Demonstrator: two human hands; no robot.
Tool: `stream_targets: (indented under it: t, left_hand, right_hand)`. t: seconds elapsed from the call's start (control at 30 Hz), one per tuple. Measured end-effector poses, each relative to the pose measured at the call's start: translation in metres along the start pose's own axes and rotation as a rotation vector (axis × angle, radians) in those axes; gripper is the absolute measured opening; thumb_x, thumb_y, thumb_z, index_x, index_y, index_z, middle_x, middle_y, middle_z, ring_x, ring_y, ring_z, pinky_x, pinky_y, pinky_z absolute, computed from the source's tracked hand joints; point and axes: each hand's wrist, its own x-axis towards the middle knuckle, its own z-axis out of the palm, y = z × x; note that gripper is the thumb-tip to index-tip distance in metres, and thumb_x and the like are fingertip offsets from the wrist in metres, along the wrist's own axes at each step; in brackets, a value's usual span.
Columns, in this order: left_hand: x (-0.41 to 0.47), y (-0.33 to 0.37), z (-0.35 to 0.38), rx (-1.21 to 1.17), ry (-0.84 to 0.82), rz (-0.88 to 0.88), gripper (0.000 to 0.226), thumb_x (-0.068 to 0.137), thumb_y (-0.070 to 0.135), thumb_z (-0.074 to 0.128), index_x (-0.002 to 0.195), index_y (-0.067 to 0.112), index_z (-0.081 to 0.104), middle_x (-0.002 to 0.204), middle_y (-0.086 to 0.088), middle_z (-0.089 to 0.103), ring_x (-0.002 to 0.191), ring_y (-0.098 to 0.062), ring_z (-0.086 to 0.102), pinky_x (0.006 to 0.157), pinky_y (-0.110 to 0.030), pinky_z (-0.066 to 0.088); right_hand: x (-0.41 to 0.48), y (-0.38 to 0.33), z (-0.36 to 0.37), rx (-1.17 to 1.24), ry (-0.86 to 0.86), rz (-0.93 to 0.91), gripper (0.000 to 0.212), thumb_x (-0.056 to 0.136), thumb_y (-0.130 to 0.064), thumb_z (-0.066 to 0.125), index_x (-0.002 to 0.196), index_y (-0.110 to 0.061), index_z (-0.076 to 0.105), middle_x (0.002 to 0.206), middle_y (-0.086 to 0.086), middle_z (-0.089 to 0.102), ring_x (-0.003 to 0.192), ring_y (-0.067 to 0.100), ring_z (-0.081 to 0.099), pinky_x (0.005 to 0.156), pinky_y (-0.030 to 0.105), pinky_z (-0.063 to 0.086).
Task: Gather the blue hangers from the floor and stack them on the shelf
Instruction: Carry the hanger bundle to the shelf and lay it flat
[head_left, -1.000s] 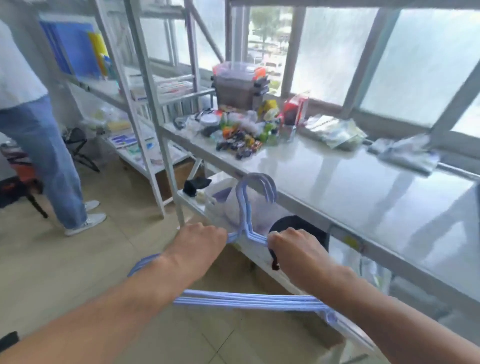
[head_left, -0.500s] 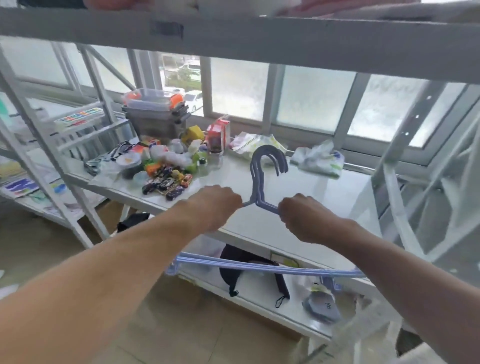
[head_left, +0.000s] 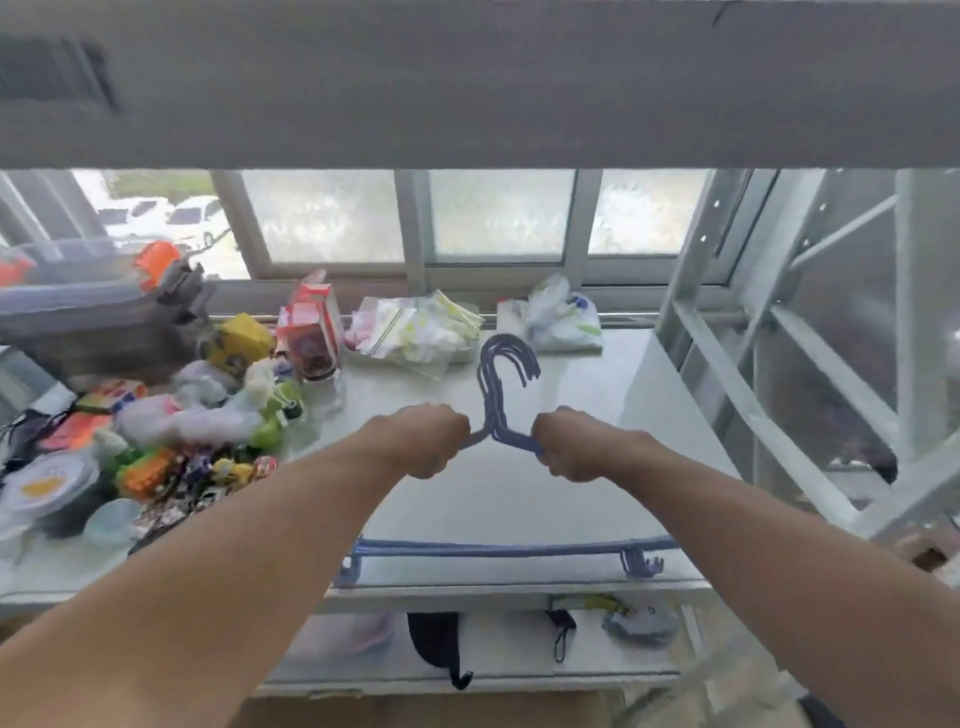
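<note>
I hold a bundle of several blue hangers (head_left: 497, 395) over the white shelf (head_left: 519, 499). My left hand (head_left: 423, 447) grips the left shoulder of the bundle and my right hand (head_left: 576, 444) grips the right shoulder. The hooks stand up between my hands, pointing away from me. The bottom bars of the blue hangers hang low near the shelf's front edge, between my forearms. Whether the bars touch the shelf I cannot tell.
A heap of small toys and boxes (head_left: 197, 415) covers the shelf's left part. Plastic bags (head_left: 426, 332) and a white bag (head_left: 563, 317) lie at the back by the window. A metal rack frame (head_left: 779, 364) stands on the right. An upper shelf beam (head_left: 467, 83) hangs overhead.
I have come closer to the shelf and brought the hangers forward over it. The bottom bars, earlier below the shelf's edge, are now level with its top.
</note>
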Motion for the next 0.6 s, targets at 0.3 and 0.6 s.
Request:
stream_targets:
  t: [0.3,0.6]
  left_hand:
    - [0.043,-0.012,0.035,-0.077,-0.089,-0.04,0.019,0.079,0.008,0.049,0.088,0.024,0.053,0.094,-0.003,0.052,0.082,-0.029,0.055,0.066,-0.038,0.046]
    - [0.051,-0.013,0.043,-0.182,-0.035,-0.027,0.013,0.073,0.022,0.061,0.084,0.016,0.06,0.092,-0.013,0.062,0.076,-0.031,0.058,0.06,-0.028,0.039]
  right_hand:
    - [0.039,0.009,0.037,0.068,0.073,0.069,0.018,0.087,-0.013,0.068,0.105,-0.011,0.071,0.109,0.018,0.066,0.094,0.039,0.066,0.078,0.038,0.052]
    - [0.046,0.015,0.045,0.086,0.103,0.082,0.01,0.08,-0.016,0.067,0.089,-0.016,0.072,0.097,0.014,0.07,0.089,0.038,0.066,0.066,0.031,0.043]
